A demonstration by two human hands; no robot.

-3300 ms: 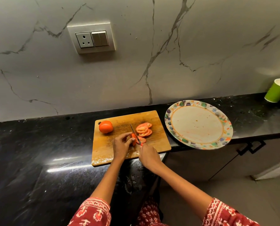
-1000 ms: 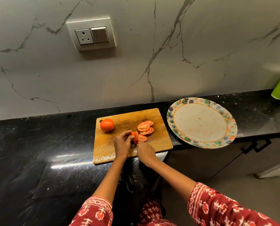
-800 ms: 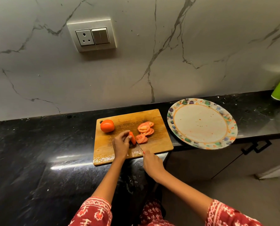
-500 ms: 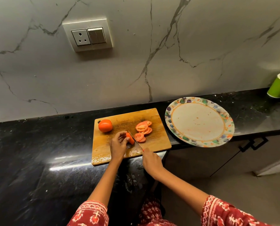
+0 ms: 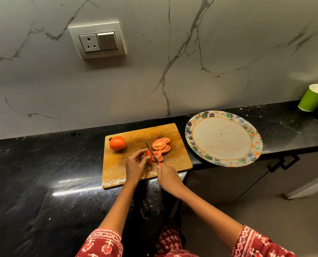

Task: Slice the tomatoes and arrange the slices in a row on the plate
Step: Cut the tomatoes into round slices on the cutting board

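A wooden cutting board (image 5: 180, 160) lies on the black counter. A whole tomato (image 5: 117, 143) sits at its far left corner. Several tomato slices (image 5: 161, 146) are piled right of the board's middle. My left hand (image 5: 136, 164) pinches the small remaining end piece of tomato (image 5: 149, 157) against the board. My right hand (image 5: 166, 175) grips the knife (image 5: 151, 151) by its handle, the blade running along the right side of that piece. The patterned plate (image 5: 191, 143) stands to the right of the board with no slices on it.
The plate overhangs the counter's front edge (image 5: 276, 151) above a cabinet handle. A green paper cup (image 5: 312, 98) stands at the far right of the counter. A wall socket and switch panel (image 5: 98, 39) is set in the marble backsplash.
The knife has cut further slices off the tomato piece, which is now smaller. My right hand drew back toward me and the blade now sits at the piece again.
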